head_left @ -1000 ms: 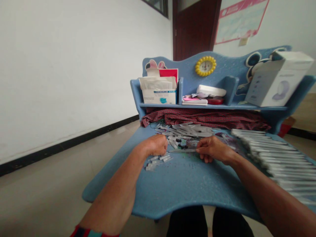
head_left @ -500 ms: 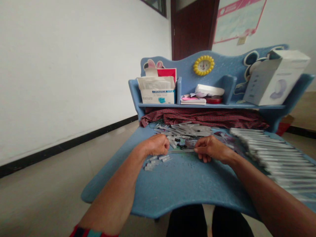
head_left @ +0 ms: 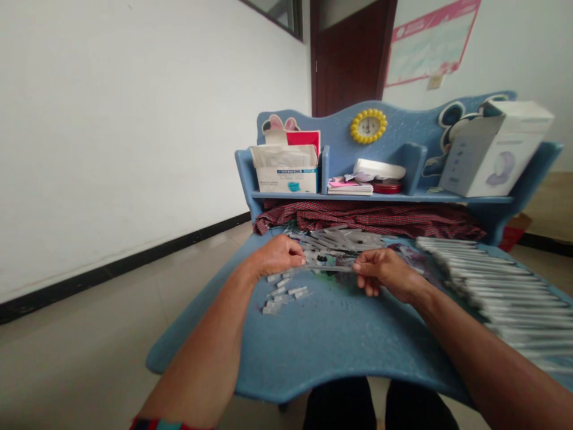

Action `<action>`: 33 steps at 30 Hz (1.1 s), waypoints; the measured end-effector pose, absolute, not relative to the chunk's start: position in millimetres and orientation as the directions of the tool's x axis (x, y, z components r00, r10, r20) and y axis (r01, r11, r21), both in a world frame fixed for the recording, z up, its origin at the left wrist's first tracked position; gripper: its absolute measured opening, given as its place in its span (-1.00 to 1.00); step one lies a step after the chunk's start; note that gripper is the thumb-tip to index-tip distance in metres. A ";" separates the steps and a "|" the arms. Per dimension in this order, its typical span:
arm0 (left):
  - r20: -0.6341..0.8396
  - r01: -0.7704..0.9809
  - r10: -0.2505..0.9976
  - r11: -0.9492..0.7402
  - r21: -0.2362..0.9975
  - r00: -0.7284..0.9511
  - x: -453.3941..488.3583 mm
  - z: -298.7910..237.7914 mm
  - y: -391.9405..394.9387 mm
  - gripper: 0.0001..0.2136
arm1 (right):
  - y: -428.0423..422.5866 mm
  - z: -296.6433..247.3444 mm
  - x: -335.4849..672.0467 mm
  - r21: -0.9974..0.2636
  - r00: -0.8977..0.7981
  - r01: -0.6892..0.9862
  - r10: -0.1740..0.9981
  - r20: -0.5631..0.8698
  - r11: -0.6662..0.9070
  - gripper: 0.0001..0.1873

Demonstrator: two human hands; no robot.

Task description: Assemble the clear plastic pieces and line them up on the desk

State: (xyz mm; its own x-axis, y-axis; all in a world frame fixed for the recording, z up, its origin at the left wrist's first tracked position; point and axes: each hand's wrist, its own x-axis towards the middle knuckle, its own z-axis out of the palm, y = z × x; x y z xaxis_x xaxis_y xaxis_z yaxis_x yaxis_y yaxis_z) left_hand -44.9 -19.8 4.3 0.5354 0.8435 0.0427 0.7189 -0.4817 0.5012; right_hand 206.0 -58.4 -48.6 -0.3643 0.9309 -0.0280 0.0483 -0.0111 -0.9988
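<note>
A slim translucent pen spans the gap between my hands, level above the desk. My right hand pinches its right end between thumb and fingertips. At its left end my left hand is closed around it, hiding the exact grip. Below the left hand lie several short clear pen caps, loosely scattered. Behind the hands is a heap of clear pen parts, with small black plugs in front of it. A row of pens lies side by side on the right.
The blue desk has a shelf along its back. On that shelf stand a mask box, some papers and a tall white box. Beneath it a red checked cloth is bunched up. A yellow flower-shaped clock is on the backboard.
Both hands still hold the pen. My left hand has shifted slightly left and up, with its thumb now showing; more of the caps below it are visible. The view has tilted slightly.
</note>
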 end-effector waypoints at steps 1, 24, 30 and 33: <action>0.064 0.717 0.851 -0.478 0.507 0.521 -45.8 4.5 -19.3 -0.80 | -58.6 -48.6 205.8 -0.999 -0.358 0.035 0.933 -0.022 -0.010 -0.74; -0.008 0.178 0.976 -0.032 0.984 0.216 -31.2 -3.9 -19.3 -0.75 | -72.0 -47.0 180.1 -0.966 -0.337 0.207 0.938 0.077 0.154 -0.69; -0.003 0.141 0.979 -0.025 0.990 0.202 -26.5 -9.8 -16.5 -0.76 | -78.4 -51.6 169.7 -0.870 -0.326 0.352 0.916 0.233 0.346 -0.73; -0.032 0.151 0.977 0.000 0.988 0.209 -26.7 -11.3 -15.5 -0.77 | -80.4 -55.0 167.3 -0.761 -0.278 0.471 0.894 0.351 0.446 -0.75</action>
